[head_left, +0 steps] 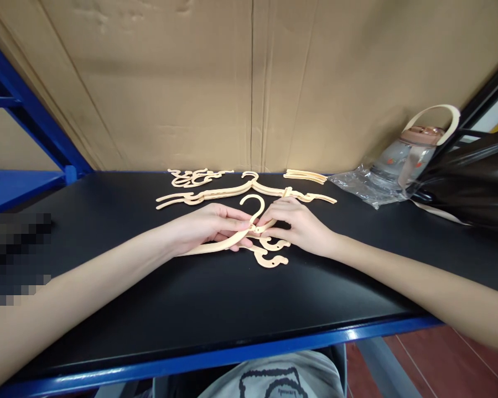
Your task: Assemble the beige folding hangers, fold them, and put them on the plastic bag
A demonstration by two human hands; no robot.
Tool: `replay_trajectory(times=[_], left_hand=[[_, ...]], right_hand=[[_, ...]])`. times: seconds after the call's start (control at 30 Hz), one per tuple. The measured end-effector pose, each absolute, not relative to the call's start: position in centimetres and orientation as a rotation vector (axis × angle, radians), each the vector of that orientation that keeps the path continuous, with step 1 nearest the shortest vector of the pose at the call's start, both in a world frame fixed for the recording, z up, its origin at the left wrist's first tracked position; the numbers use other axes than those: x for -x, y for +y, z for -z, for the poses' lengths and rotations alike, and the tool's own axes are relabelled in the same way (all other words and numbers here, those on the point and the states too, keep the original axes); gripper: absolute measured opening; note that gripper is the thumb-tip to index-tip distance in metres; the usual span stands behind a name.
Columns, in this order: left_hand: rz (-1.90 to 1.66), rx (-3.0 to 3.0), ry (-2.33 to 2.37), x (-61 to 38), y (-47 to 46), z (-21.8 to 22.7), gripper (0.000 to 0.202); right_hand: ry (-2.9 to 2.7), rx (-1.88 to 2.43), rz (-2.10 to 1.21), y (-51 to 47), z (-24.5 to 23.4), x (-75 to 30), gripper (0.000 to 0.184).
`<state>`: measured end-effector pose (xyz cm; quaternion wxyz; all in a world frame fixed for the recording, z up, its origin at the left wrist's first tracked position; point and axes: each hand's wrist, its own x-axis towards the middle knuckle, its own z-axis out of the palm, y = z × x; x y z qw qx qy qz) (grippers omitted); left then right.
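"When you look from the head view, what do the hands have?"

"They have a pale hanger (232,241). It sits between the two hands, above the black table (191,309). The left hand (222,224) pinches one long side, right by the joint (253,228). The right hand (290,218) pinches the other side, just past the joint. Some fingertips are hidden, so I can't tell how hard they squeeze."

"Is it heavy?"

"I think it's light. It looks like thin plastic, so it should be stiff, with maybe a little bend."

"Will it slip?"

"It looks smooth, so maybe a bit. Hold the thick part on both sides of the joint. Don't pull on the hook (262,209), up above the fingertips. It's thin and might snap. The joint might be weak too."

"What else is near?"

"Loose pieces (265,261) with curly ends lie just below the fingertips. More hangers (228,190) lie past the fingers, on the far side. A pile of curly bits (199,177) is beyond the left fingers, and thin strips (305,176) are beyond the right ones. A bottle (406,157) stands well off past the right hand."
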<state>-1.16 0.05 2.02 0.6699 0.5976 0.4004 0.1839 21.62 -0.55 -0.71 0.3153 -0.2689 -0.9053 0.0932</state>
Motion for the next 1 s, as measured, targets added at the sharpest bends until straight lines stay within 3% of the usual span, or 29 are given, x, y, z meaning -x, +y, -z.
replay_trajectory(times=[1.0], left_hand=[[-0.469, -1.327, 0.945, 0.87, 0.22, -1.79, 0.028]], right_hand=[[-2.384, 0.637, -0.217, -0.04, 0.85, -21.76, 0.005]])
